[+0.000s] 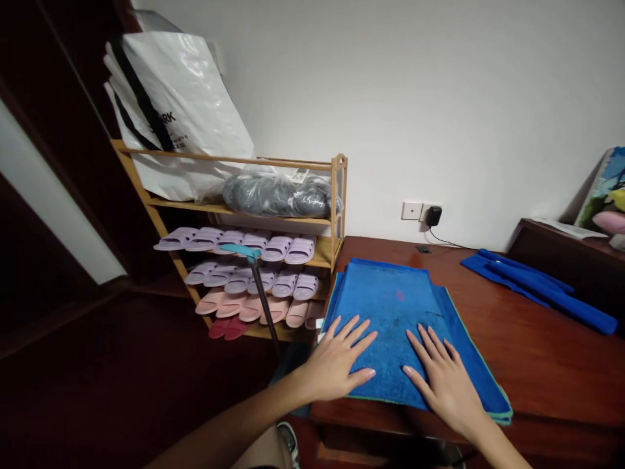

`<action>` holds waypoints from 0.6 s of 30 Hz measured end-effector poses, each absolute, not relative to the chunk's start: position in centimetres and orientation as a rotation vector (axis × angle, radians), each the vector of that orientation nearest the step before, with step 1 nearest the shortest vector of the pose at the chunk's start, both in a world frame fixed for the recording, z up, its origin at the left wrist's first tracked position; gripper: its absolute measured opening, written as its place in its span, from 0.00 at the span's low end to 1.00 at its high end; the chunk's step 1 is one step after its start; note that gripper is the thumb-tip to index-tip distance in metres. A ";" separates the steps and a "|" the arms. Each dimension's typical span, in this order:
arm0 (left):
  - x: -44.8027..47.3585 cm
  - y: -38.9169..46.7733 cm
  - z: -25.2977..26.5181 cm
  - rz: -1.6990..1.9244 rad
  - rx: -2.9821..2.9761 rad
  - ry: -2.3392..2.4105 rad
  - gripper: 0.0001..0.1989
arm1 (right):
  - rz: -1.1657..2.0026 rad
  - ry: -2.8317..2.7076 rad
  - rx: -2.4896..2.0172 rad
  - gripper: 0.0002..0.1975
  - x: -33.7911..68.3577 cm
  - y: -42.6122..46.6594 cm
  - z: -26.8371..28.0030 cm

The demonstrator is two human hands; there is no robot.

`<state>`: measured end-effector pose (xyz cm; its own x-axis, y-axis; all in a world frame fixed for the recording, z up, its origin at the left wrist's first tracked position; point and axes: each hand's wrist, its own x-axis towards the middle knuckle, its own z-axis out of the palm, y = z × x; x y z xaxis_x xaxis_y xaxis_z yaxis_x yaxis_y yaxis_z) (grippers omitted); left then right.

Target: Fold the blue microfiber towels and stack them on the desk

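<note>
Several blue cloths with green stitched edges lie flat in a stack on the desk, and the top blue cloth [385, 299] has a few dark marks and a small pinkish spot. My left hand [336, 361] rests palm down on its left side, fingers spread. On the right side lies my right hand [444, 378], also palm down with the fingers apart. Neither hand grips anything. White tags stick out at the stack's left edge.
Rolled or folded blue cloths [537, 286] lie on the desk [576, 365] at the right. A black plug adapter [433, 216] sits in the wall socket. To the left, a wooden rack [338, 208] holds several slippers and a white bag [190, 91]. A blue-topped pole [263, 299] stands before it.
</note>
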<state>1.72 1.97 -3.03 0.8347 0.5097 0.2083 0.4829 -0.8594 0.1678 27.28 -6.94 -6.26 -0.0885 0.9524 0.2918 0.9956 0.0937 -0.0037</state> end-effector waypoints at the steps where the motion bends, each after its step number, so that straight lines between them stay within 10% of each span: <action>1: 1.6 1.8 -3.0 0.363 2.906 0.799 0.33 | -0.326 -2.154 -1.954 0.34 27.2 -7.2 -6.4; 8: 1.0 -1.2 -2.3 0.109 3.050 0.768 0.57 | -0.640 -2.150 -1.863 0.37 26.7 -10.1 -7.3; 14: 0.3 -3.8 -4.1 0.192 3.197 0.898 0.47 | -0.853 -2.090 -1.650 0.43 25.8 -12.8 -7.0; 18: -1.3 -3.5 -4.6 0.369 3.168 0.794 0.45 | -0.306 -2.127 -1.543 0.28 31.4 -15.9 -8.8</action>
<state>-1.28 -3.51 -4.62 0.8588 0.4470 0.2504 0.4794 -0.8734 -0.0852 31.44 -15.85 -8.84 -0.2398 0.8263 0.5097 0.9365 0.3353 -0.1030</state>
